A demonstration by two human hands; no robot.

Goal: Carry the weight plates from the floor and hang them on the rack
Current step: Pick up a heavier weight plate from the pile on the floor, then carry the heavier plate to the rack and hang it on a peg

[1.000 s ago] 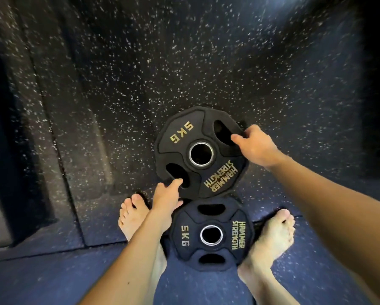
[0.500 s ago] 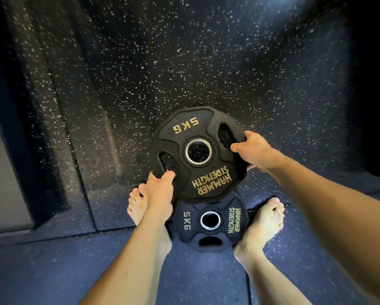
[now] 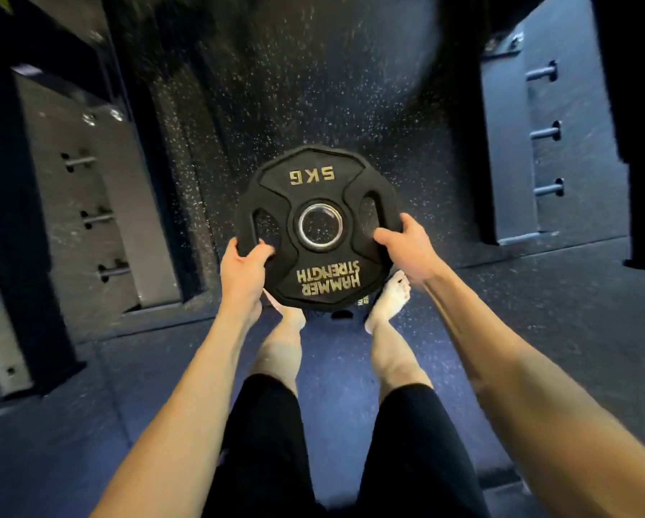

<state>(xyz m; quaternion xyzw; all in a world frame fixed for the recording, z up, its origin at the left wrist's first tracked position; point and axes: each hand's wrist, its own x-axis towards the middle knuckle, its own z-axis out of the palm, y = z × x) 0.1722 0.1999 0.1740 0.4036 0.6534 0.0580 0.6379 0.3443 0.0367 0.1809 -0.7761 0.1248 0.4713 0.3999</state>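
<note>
I see speckled rubber gym flooring. My left hand and right hand both grip the 5 kg weight plate by its slots

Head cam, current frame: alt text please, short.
Two bare hands, left hand and right hand, hold a black 5 kg weight plate by its side openings above bare feet. The speckled floor lies below, with pegged racks at both sides.

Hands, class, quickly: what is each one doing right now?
Left hand: grips the 5 kg plate at its left slot.
Right hand: grips the plate's right edge.
</note>
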